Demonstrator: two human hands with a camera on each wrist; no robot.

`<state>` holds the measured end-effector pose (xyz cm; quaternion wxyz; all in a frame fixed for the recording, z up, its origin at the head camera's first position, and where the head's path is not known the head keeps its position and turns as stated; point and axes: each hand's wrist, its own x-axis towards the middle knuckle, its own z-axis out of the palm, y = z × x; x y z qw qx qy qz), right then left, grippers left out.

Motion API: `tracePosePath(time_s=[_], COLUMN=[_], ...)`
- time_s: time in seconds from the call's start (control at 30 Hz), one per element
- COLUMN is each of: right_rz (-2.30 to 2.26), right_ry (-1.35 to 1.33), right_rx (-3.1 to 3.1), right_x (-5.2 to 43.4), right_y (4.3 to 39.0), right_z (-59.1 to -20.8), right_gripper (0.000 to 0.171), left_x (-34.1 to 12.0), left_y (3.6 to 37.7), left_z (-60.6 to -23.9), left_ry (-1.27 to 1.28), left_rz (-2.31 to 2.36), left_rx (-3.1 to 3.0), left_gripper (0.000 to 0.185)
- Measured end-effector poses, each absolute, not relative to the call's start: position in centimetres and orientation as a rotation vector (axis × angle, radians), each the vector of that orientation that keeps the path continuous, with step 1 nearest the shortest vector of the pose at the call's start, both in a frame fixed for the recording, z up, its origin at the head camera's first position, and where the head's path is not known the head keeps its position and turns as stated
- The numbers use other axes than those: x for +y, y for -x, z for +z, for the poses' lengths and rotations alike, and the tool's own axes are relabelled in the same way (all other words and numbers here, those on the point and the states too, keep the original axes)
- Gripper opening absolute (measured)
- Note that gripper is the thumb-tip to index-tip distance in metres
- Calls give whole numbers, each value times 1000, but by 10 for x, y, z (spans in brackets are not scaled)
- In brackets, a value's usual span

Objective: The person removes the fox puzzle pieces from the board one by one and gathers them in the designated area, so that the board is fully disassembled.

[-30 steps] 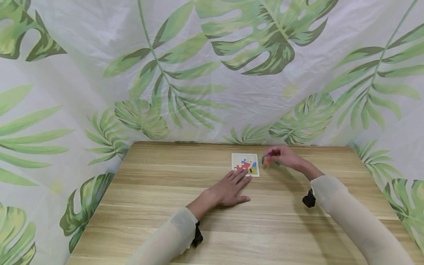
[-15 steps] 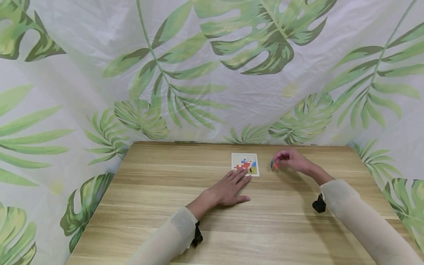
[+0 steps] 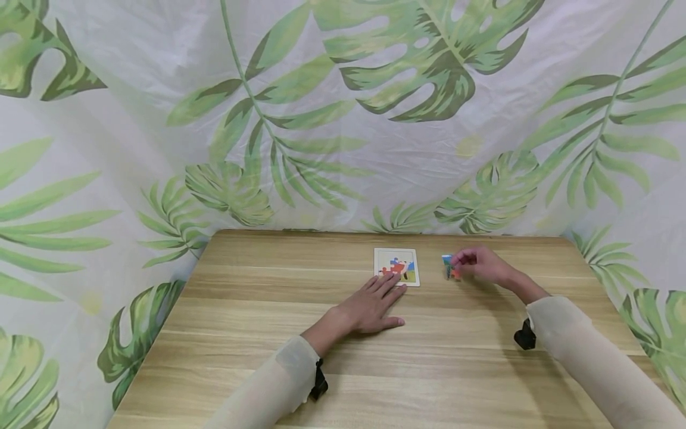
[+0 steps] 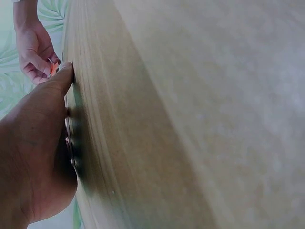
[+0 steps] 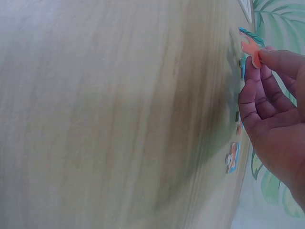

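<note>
A square jigsaw puzzle board [image 3: 387,257] with a white border lies near the table's far edge, partly filled with a picture in red, blue and green. My left hand [image 3: 370,307] lies flat, palm down, its fingertips over the board's near edge. To the right of the board, my right hand [image 3: 482,266] pinches an orange puzzle piece [image 5: 250,47] between thumb and fingers, low over the table. Just left of those fingers a blue-green piece [image 3: 447,261] shows; whether it is held too, I cannot tell. The left wrist view also catches the orange piece [image 4: 54,68] in the right hand.
Several loose puzzle pieces lie under and beside the right hand, among them an orange and blue piece [image 5: 232,158]. The wood-grain table [image 3: 257,333] ends at a leaf-print cloth [image 3: 300,149] hanging behind it.
My right hand has moved away from the board, to the right and slightly nearer, with the orange puzzle piece. The left hand and the board have stayed still.
</note>
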<state>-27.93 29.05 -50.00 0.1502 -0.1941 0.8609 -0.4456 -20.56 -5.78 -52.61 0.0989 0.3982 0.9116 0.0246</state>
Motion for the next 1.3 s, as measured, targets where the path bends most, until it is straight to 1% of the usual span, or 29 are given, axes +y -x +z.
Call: tracePosePath(time_s=[0.23, 0.67, 1.3], right_rz=[-1271, -1163, -1030], right_ry=[547, 694, 694], right_rx=[2473, 2607, 2724], right_x=[293, 290, 291], right_y=[277, 279, 278], right_z=[-505, -513, -520], right_gripper=[14, 9, 9], left_x=[-58, -58, -58], left_y=[205, 208, 208], left_z=[-525, -528, -532], left_ry=[-1168, -1176, -1135], left_rz=[83, 79, 122], left_rx=[2695, 2699, 2678], left_gripper=[81, 81, 81])
